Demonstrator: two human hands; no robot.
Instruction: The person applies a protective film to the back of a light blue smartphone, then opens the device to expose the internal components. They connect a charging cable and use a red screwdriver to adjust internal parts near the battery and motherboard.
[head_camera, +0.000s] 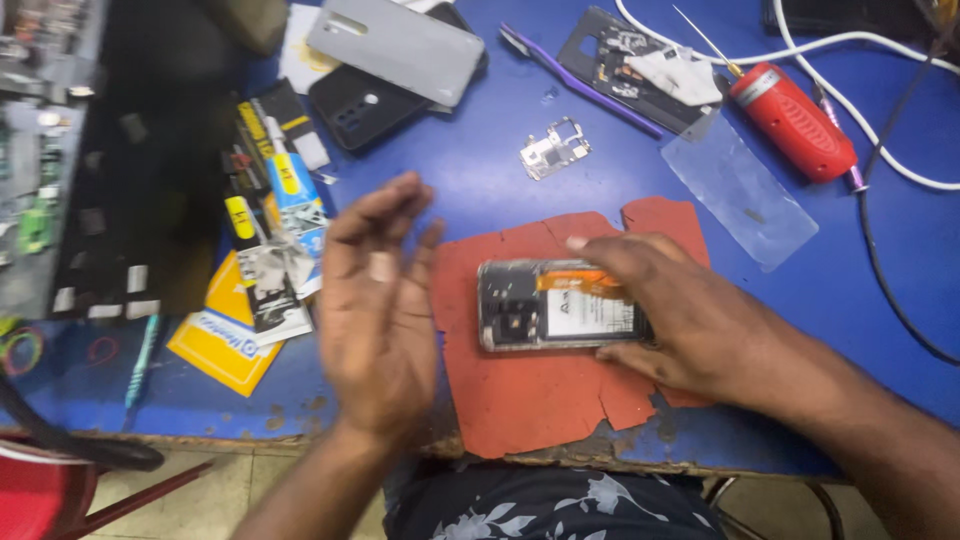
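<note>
An opened phone (545, 305) with its back cover off lies on a torn red mat (530, 390), showing a white battery and an orange flex strip. My right hand (680, 320) rests over the phone's right end, fingers above and thumb below, gripping it. My left hand (375, 310) hovers just left of the mat, fingers spread and slightly blurred, holding nothing.
On the blue table (480, 180) lie a grey phone back cover (395, 45), a black case (360, 105), a small metal bracket (553, 150), a purple tool (580, 80), a red rotary tool (795, 120), clear film (740, 190), white cables (900, 165) and glue tubes (285, 185).
</note>
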